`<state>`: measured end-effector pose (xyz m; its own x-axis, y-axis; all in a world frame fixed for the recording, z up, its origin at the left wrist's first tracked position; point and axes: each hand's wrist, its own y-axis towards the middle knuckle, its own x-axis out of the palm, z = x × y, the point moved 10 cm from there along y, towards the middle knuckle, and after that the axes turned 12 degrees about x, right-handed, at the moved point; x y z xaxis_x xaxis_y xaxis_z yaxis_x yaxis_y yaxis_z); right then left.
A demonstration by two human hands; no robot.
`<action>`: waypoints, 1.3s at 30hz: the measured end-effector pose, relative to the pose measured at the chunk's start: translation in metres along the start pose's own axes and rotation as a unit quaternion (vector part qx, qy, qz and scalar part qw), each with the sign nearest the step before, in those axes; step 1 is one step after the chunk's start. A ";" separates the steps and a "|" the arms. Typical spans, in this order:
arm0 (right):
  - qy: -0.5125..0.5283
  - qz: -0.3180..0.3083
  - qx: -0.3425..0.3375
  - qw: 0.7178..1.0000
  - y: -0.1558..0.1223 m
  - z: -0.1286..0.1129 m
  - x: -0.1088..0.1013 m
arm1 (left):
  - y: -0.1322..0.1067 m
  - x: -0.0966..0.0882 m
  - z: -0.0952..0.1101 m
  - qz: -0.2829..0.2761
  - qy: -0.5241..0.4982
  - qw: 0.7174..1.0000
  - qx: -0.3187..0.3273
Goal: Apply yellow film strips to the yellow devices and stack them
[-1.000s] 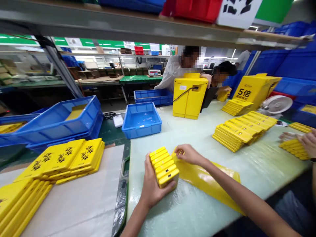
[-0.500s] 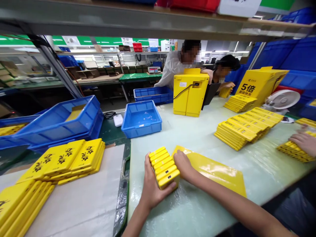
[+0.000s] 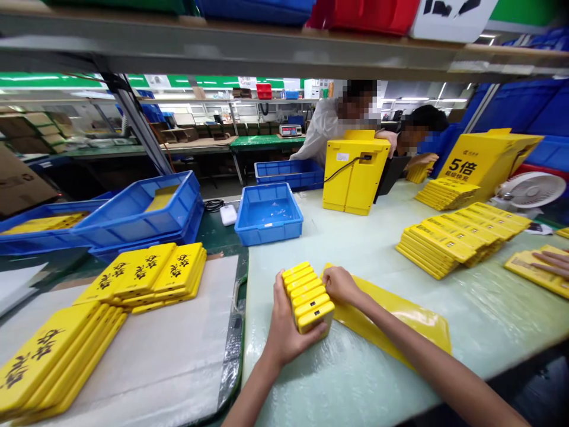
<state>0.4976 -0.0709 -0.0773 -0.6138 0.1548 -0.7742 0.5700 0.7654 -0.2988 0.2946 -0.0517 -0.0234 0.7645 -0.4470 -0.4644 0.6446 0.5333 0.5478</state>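
Note:
Standing on edge, a stack of yellow power banks (image 3: 307,296) is gripped by my left hand (image 3: 284,329), thumb along the near side and fingers round the left side. Small dark ports show on the nearest ends. My right hand (image 3: 341,286) is curled closed against the stack's right side, over the corner of a glossy yellow sheet (image 3: 400,317). What its fingers hold, if anything, is hidden. The sheet lies flat on the pale green tabletop (image 3: 306,385) under my right forearm.
More yellow power banks (image 3: 142,270) lie in piles on the left. Blue bins (image 3: 269,216) stand behind. A yellow cabinet (image 3: 353,172), stacked yellow packs (image 3: 457,237) and a white fan (image 3: 531,190) are further right. Two people work opposite; another person's hand (image 3: 555,261) is at right. A shelf (image 3: 267,47) hangs overhead.
The view has shifted slightly left, so things sit further right. My hands keep nearly the same pose around the stack. At far right, the other person's hand now lies flatter on yellow packs.

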 end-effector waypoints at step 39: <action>0.078 -0.021 -0.057 0.995 -0.130 -0.097 -0.088 | 0.000 0.007 0.003 -0.008 -0.031 0.999 -0.002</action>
<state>0.4250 -0.1232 0.0839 -0.7175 0.2096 -0.6643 0.4817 0.8381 -0.2559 0.3001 -0.0566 -0.0245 0.7534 -0.4989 -0.4284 0.6562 0.5289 0.5382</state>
